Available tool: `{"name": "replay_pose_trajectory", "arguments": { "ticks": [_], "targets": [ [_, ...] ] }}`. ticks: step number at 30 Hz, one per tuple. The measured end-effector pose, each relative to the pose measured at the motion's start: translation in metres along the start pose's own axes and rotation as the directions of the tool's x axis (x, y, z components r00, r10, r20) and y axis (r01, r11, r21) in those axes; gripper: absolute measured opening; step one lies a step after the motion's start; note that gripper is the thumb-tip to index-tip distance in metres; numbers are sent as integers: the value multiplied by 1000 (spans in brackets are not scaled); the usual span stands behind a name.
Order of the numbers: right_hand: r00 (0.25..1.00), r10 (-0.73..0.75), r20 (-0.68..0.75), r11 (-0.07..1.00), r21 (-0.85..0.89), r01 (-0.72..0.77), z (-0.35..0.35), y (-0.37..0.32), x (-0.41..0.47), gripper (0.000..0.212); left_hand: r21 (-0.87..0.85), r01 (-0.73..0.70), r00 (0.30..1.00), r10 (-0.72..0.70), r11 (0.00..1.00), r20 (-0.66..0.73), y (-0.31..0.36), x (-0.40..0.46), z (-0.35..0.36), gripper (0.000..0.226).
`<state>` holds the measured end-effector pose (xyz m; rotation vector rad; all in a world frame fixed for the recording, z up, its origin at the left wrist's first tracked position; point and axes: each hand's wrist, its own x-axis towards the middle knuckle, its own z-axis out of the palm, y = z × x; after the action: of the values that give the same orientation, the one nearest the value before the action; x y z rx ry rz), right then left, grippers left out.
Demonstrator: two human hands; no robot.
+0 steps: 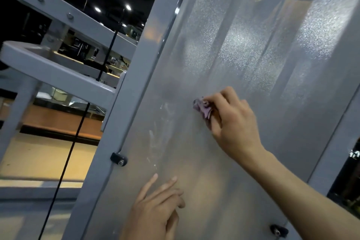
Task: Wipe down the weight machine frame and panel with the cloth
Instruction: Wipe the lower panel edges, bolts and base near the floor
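Left hand (155,208) lies flat against the lower part of the panel (243,54), fingers straight and slightly spread, tips pointing up the sheet; it holds nothing. Right hand (231,121) is above it, near the middle of the panel, reaching in from the lower right on a bare forearm. Its fingers are curled around a small bunched purple cloth (202,106), pressing it onto the panel surface. Only the front of the cloth shows beyond the fingertips; the rest is hidden under the hand.

Panel surface is frosted and translucent, with bright speckled reflections in its upper half. Faint whitish smears (155,138) mark the panel left of and below the cloth, between the cloth and the panel's left edge.

Grey frame post (136,76) runs along the panel's left edge. One black clip (118,159) with a bolt fastens the panel to this post, level with the gap between the two hands. A second clip (278,230) sits at the panel's lower right, under the right forearm.

Left of the post, a thin black cable (74,142) runs steeply past grey crossbars (58,70).
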<state>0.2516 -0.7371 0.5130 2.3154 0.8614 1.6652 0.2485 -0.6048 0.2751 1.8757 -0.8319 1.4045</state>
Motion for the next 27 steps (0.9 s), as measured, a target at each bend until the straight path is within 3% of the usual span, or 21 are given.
{"name": "replay_pose_trajectory", "arguments": {
  "ticks": [5, 7, 9, 11, 13, 19, 27],
  "targets": [
    [928, -280, 244, 953, -47, 300, 16, -25, -44, 10, 0, 3, 995, -3, 1000, 100, -4, -2, -1, 28],
    [903, -342, 259, 924, -79, 373, 11, -18, -35, 7, 9, -9, 993, 7, 1000, 115, -5, -3, 0, 29],
    [938, -304, 166, 938, -118, 325, 4, -4, -14, 6, 6, -5, 995, 4, 1000, 96, -6, -2, 0, 30],
    [988, -146, 40, 981, -122, 150, -5, 9, 9, 16, 16, 7, 997, -8, 1000, 73, -4, -2, 2, 31],
    [998, -67, -15, 993, -101, 66, -5, 11, 14, 16, 8, 41, 997, -41, 999, 64, 0, -2, 3, 30],
    [963, -250, 97, 960, -105, 260, 27, -21, -36, 11, 67, 68, 987, -77, 995, 141, 9, -4, -3, 32],
    [956, -273, 108, 961, -21, 276, 21, -20, -49, 9, 163, 39, 943, -90, 986, 321, 18, -6, -55, 40]
  ]
}}
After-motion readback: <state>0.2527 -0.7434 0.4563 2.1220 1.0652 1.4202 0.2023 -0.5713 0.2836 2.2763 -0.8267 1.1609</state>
